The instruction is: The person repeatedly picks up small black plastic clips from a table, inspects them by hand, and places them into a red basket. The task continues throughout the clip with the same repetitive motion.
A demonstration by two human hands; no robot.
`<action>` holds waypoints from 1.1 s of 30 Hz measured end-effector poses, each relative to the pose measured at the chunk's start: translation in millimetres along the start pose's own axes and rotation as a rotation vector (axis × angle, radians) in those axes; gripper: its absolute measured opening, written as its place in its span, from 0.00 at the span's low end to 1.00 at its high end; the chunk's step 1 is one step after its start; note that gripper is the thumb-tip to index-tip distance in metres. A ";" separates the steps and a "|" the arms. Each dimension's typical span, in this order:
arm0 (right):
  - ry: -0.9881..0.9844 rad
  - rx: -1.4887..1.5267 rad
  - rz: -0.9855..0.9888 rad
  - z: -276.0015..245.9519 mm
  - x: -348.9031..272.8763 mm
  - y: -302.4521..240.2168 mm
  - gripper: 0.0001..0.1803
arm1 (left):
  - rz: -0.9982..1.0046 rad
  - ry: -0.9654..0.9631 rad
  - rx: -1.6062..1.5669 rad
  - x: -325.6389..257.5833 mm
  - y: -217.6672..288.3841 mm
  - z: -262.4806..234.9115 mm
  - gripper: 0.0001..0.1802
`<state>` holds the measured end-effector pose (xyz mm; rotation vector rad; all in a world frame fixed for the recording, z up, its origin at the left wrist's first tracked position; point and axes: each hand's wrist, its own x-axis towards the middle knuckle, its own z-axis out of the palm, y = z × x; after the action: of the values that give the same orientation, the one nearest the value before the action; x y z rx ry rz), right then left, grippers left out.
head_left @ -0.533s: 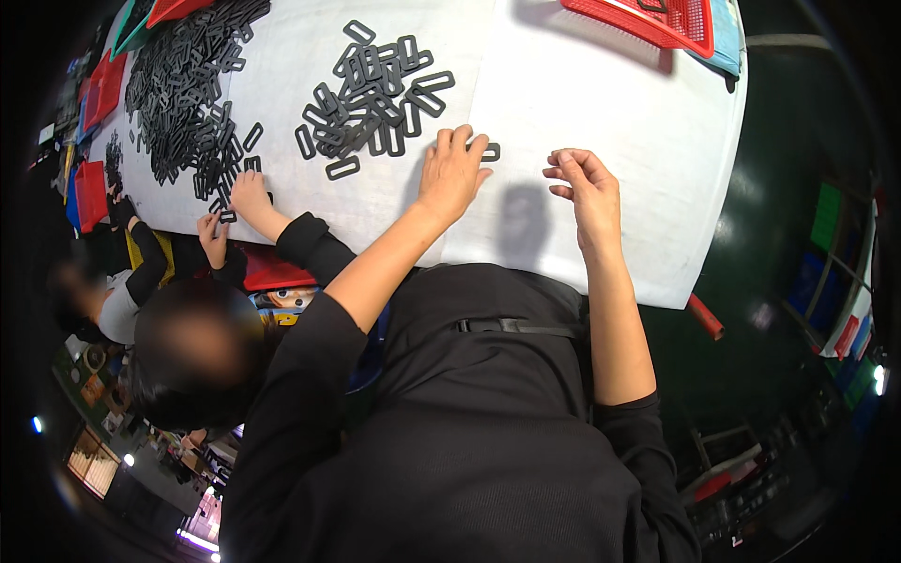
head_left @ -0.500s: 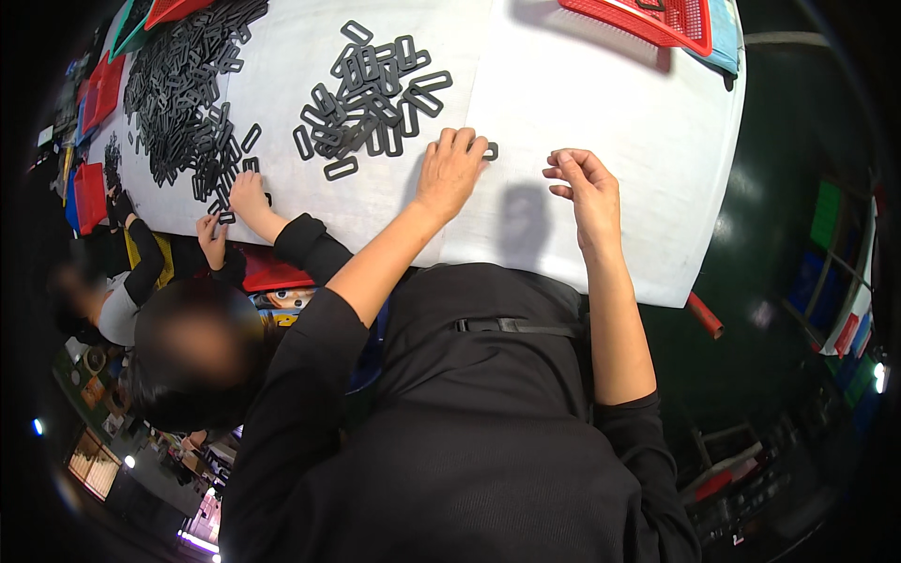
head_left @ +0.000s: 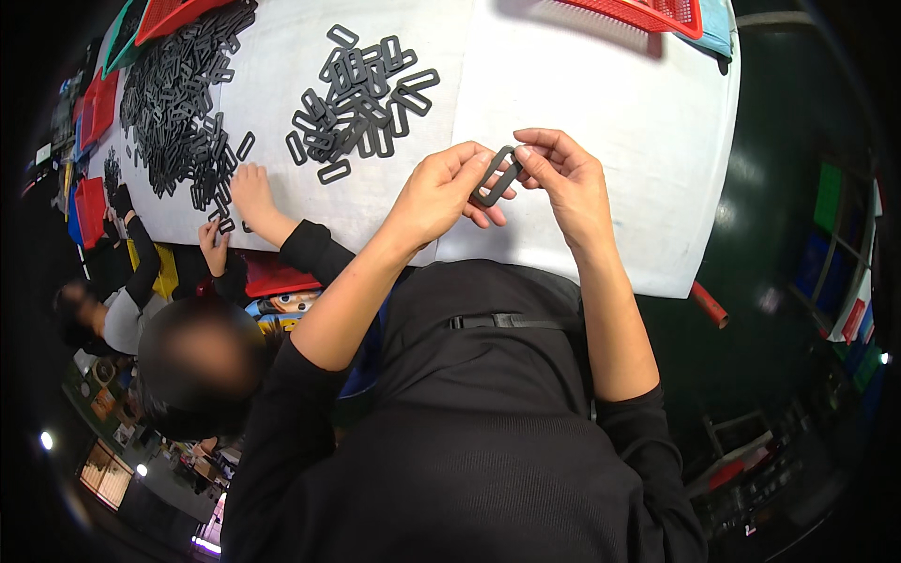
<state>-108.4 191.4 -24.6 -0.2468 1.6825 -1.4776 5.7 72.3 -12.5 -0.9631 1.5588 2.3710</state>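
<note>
A black rectangular loop (head_left: 508, 181) with rounded ends is held up above the white table, tilted between my two hands. My left hand (head_left: 434, 195) pinches its lower left part, the thumb on top and the fingers beneath. The thumb and fingers of my right hand (head_left: 571, 183) close on its upper right end. A loose pile of similar black loops (head_left: 368, 111) lies on the table, beyond and to the left of my left hand.
A bigger heap of black loops (head_left: 174, 117) spreads on the far left, where a co-worker's hand (head_left: 255, 205) reaches over the table edge. A red basket (head_left: 648, 13) stands at the back right. More red containers (head_left: 91, 211) line the left side. The white table (head_left: 601, 103) ends at the right.
My left hand has lifted a loop off the table and drawn it nearer. My right hand has moved left and taken hold of its other end.
</note>
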 end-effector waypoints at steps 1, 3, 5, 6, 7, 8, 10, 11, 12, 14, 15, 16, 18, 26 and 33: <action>-0.010 0.017 -0.001 1.4 -1.7 -4.0 0.11 | -0.005 0.011 -0.022 -3.3 1.7 0.1 0.18; -0.021 0.012 -0.006 2.0 -4.0 -10.4 0.11 | -0.010 0.034 -0.070 -8.5 3.9 0.2 0.20; -0.032 0.011 -0.016 1.9 -4.5 -13.1 0.10 | 0.001 0.030 -0.058 -12.3 5.4 -0.1 0.20; -0.037 0.013 -0.023 1.7 -4.6 -13.8 0.11 | 0.006 0.027 -0.052 -14.0 6.0 -0.1 0.21; -0.042 0.015 -0.030 1.5 -4.7 -14.4 0.11 | 0.008 0.025 -0.059 -15.5 6.5 0.0 0.21; -0.030 0.010 -0.036 1.4 -4.7 -14.5 0.11 | 0.010 0.021 -0.065 -17.0 7.0 0.2 0.21; -0.003 0.000 -0.046 1.3 -4.2 -14.8 0.11 | 0.012 0.017 -0.071 -19.5 7.6 0.9 0.22; 0.004 0.008 -0.047 0.8 -3.5 -14.4 0.12 | 0.012 0.017 -0.070 -20.3 7.9 1.3 0.22; 0.011 0.016 -0.048 0.1 -2.6 -13.8 0.12 | 0.012 0.017 -0.070 -21.0 8.0 1.6 0.23; 0.028 0.034 -0.050 -0.1 -1.8 -13.2 0.12 | 0.011 0.006 -0.108 -22.1 8.4 0.5 0.22; 0.038 0.043 -0.050 0.0 -1.6 -13.1 0.12 | 0.010 -0.001 -0.127 -22.4 8.5 0.2 0.21; 0.048 0.053 -0.050 0.0 -1.4 -13.0 0.12 | 0.026 -0.007 -0.107 -22.5 8.6 0.3 0.20; 0.133 0.091 -0.111 1.9 0.8 -14.8 0.12 | 0.058 -0.019 -0.070 -22.7 8.7 0.9 0.18; 0.140 0.224 -0.481 42.1 28.0 -53.9 0.09 | 0.024 -0.039 -0.226 -21.5 8.3 26.1 0.16; 0.189 0.057 -0.441 22.7 39.3 -49.6 0.12 | 0.091 0.022 -0.358 -22.8 14.6 21.5 0.18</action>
<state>-135.2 136.1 2.7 -0.4839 1.8087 -1.9199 7.8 89.2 17.6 -1.0010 1.2305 2.7741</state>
